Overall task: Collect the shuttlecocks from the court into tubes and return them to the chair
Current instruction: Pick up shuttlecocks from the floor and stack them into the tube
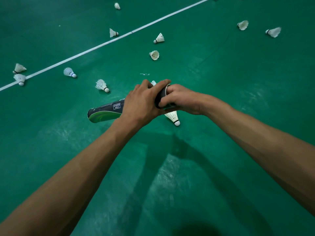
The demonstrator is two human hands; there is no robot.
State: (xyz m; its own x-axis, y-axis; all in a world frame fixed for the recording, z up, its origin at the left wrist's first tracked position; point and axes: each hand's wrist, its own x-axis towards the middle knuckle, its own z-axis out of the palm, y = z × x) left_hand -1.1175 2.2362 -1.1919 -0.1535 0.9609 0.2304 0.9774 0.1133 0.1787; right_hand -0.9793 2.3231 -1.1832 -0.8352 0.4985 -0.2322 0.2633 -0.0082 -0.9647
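Observation:
A dark tube [105,110] with green trim and a white label lies nearly level above the green court floor. My left hand [144,103] grips it near its right end. My right hand [180,99] is at the tube's mouth, fingers curled in against the opening; what they hold is hidden. A white shuttlecock [173,117] lies on the floor just below my right hand. Another feather tip [153,82] peeks out behind my left hand. Several more shuttlecocks lie scattered ahead, such as the nearest one [102,86] to the left.
A white court line [109,42] runs diagonally from lower left to upper right. Shuttlecocks lie on both sides of it, including a pair [19,74] at the far left and two [272,32] at the upper right. My shadow darkens the floor below my arms.

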